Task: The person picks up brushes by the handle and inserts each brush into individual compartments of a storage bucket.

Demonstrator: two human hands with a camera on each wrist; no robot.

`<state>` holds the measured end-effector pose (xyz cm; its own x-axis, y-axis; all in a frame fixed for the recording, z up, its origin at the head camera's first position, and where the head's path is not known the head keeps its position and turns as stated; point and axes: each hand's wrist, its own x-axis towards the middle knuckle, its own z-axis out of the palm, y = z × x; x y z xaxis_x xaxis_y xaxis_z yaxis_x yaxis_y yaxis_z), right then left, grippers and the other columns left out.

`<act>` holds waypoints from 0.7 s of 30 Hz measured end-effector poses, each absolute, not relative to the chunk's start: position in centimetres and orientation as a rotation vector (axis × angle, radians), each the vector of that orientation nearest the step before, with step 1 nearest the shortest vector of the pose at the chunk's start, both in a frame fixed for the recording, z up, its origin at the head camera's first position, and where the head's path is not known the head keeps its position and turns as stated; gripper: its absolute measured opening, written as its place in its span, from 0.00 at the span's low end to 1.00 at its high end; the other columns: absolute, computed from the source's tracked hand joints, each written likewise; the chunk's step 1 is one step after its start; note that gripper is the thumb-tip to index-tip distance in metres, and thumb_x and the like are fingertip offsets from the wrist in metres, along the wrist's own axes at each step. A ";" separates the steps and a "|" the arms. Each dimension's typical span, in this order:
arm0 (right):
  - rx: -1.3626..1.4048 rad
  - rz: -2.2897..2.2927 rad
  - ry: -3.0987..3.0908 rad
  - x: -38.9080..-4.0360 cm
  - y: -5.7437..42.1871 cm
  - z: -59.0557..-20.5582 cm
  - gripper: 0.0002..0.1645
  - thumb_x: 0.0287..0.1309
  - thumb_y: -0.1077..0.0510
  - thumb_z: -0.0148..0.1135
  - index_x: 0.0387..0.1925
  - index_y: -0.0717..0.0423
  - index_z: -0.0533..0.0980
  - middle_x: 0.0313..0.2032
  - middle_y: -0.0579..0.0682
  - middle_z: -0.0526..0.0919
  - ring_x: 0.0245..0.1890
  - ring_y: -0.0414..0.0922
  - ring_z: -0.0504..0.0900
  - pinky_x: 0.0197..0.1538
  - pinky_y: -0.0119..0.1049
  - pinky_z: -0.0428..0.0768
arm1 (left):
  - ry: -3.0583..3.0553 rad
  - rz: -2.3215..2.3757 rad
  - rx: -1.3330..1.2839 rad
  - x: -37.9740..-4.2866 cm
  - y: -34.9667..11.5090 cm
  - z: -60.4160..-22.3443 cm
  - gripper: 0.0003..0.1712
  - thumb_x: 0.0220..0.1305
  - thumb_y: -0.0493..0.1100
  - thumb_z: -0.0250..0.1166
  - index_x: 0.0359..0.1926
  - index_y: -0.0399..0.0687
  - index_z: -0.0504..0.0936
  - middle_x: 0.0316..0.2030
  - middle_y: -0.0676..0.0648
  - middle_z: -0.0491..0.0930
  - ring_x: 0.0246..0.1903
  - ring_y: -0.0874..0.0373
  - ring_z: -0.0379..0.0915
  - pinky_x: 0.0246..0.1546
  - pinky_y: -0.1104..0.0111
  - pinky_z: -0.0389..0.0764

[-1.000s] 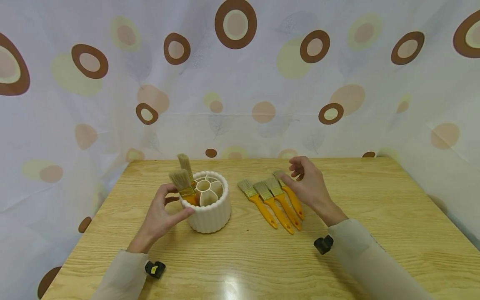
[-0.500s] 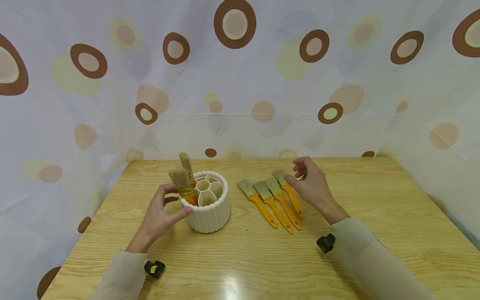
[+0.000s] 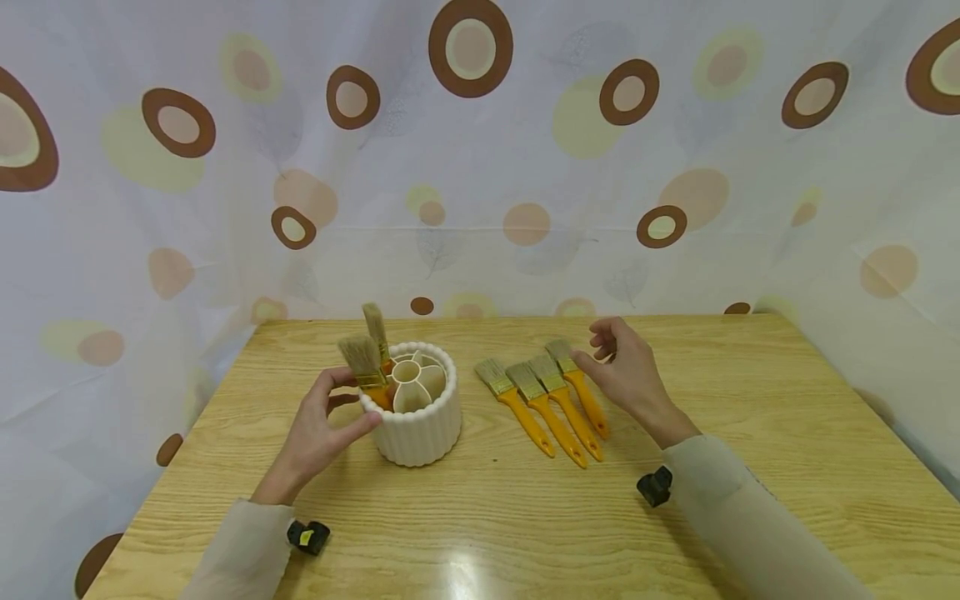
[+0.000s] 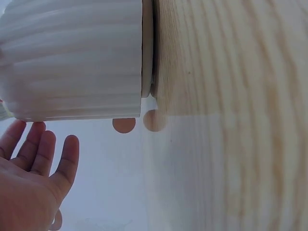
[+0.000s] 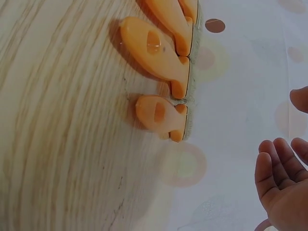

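A white fluted round holder (image 3: pixel 418 437) with petal-shaped compartments stands upright on the table. My left hand (image 3: pixel 309 437) is at its left side, thumb near the front rim; in the left wrist view the loosely extended fingertips (image 4: pixel 71 144) come right up to its wall. Two paintbrushes lean in its left compartments, bristles up: a wide front paintbrush (image 3: pixel 362 360) and a back paintbrush (image 3: pixel 377 327). My right hand (image 3: pixel 628 375), fingers loosely bent and holding nothing, hovers beside the rightmost paintbrush (image 3: pixel 588 402) of several lying fanned out with orange handles towards me.
The wooden table (image 3: pixel 480 517) reaches back to a patterned curtain (image 3: pixel 480 267) that also hangs at both sides. The leftmost loose paintbrush (image 3: pixel 527 421) lies a little to the right of the holder.
My right hand has drifted slightly right, away from the rightmost paintbrush. In the holder, the back paintbrush has tipped slightly to the right. My left thumb has shifted a little left along the rim.
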<state>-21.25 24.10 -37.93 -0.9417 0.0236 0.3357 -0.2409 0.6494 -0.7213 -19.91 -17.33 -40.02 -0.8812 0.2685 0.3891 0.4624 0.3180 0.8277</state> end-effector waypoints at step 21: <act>0.123 1.168 -2.675 -21.8 24.1 -38.4 0.26 0.59 0.53 0.64 0.54 0.59 0.67 0.44 0.57 0.73 0.39 0.51 0.73 0.42 0.43 0.75 | -2.330 -1.605 -0.756 -19.9 -17.2 -40.3 0.30 0.60 0.31 0.64 0.63 0.37 0.66 0.55 0.43 0.69 0.50 0.48 0.66 0.53 0.60 0.73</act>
